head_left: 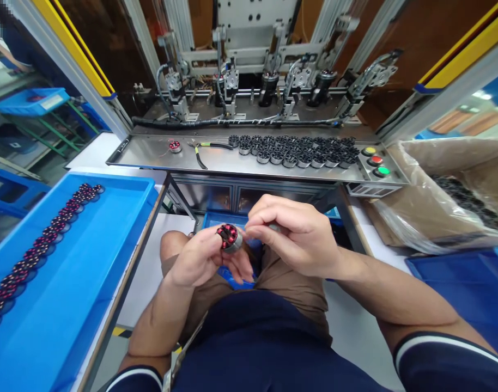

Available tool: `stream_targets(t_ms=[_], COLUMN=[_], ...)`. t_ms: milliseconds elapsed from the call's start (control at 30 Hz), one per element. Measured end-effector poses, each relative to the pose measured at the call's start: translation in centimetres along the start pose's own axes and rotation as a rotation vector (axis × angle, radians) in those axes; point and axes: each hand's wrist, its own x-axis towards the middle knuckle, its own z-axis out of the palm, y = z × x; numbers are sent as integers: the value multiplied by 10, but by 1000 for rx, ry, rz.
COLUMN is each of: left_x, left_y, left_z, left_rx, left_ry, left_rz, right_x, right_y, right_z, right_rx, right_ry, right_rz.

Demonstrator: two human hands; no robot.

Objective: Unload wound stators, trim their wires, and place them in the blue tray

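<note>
My left hand is closed around a wound motor stator, a short metal cylinder with red copper windings, held above my lap. Just right of it, my right hand pinches thumb and forefinger together; whatever lies between the fingertips is too small to make out. Beyond the hands, on the steel ledge, a similar red-wound stator sits alone near the left end. Pliers with black and yellow-green handles lie beside it. Rows of black-and-silver stators fill the ledge's middle and right.
A machine with several upright fixtures stands behind the ledge. Yellow, red and green buttons are at its right end. At left, a blue tray holds a long row of red-wound parts. A plastic-lined carton stands right.
</note>
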Motion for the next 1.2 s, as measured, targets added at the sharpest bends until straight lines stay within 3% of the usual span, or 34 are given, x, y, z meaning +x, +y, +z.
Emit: stream_targets(t_ms=[133,233,267,333,400,467,533,667,767,833,967,1067,1200], left_x=[-2,3,6,10,13,11,8,4,6,7,5,6,13], left_y=[-8,-12,-12,-9,-5,-2,-3,-10,-16,-19,-22,-22,-20], left_z=[7,6,4,1,-2,-3,-1,4,6,4,3,3,1], left_rx=[148,143,116,74,53,32,33,163,273,315,335,357,393], left_ry=[303,379,380,304,118,-38,-17,257,382,409,374,425,481], left_rz=[421,609,592,383,68,-113,-61,339,577,600,457,514,621], right_x=[0,0,0,-1,0,0,-1,-4,-6,-6,-7,-9,-16], right_y=[-1,0,1,3,5,7,7,6,8,10,14,11,-1], right_z=[2,5,5,5,3,1,-1,2,6,7,6,7,18], right_rx=[-49,27,55,89,90,74,39,-38,-14,11,28,36,147], right_ry=[61,77,67,31,-3,-9,16,105,147,147,131,183,319], right_rz=[105,134,108,27,-32,-48,-34,58,95,75,22,42,272])
